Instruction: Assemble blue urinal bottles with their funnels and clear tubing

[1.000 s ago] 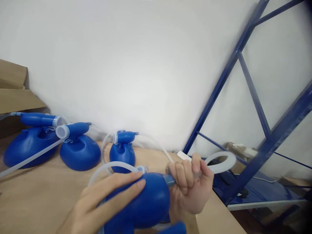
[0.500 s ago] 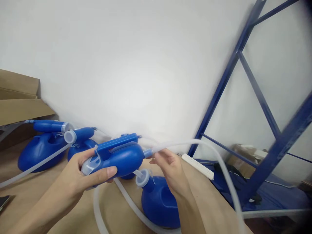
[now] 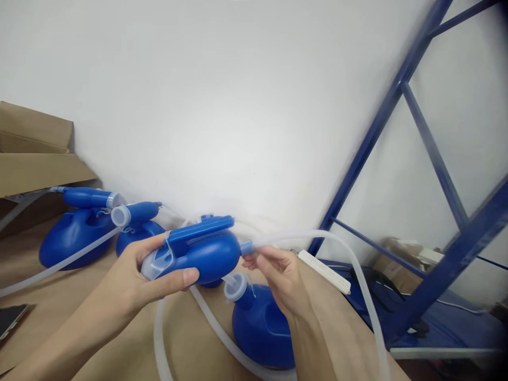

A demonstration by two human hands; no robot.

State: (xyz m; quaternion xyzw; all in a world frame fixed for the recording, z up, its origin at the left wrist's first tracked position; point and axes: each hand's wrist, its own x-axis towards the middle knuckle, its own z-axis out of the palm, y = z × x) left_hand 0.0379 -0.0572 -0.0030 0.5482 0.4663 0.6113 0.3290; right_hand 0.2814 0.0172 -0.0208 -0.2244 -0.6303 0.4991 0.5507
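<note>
My left hand (image 3: 146, 270) is wrapped round the capped end of a blue plastic urinal head (image 3: 218, 256), thumb along its near side. A translucent cap (image 3: 156, 263) covers the end nearest my palm. The head is held tilted above the table, its nozzle (image 3: 246, 247) pointing right. At that nozzle, my right hand (image 3: 280, 270) pinches the end of a translucent hose (image 3: 329, 234), which arcs away to the right and down. Below stands a blue urinal bottle (image 3: 257, 330) with a translucent collar (image 3: 235, 287); my right wrist hides part of it.
More blue urinal bottles (image 3: 71, 241) with heads resting on them stand at the left, by an open cardboard box (image 3: 39, 172). A phone (image 3: 11, 320) lies at the left edge. A white power strip (image 3: 324, 271) and a blue metal rack (image 3: 369, 143) are at the right.
The view has shifted slightly, so the bottles, box and rack appear a little further right. Both hands keep their grips on the urinal head and the hose.
</note>
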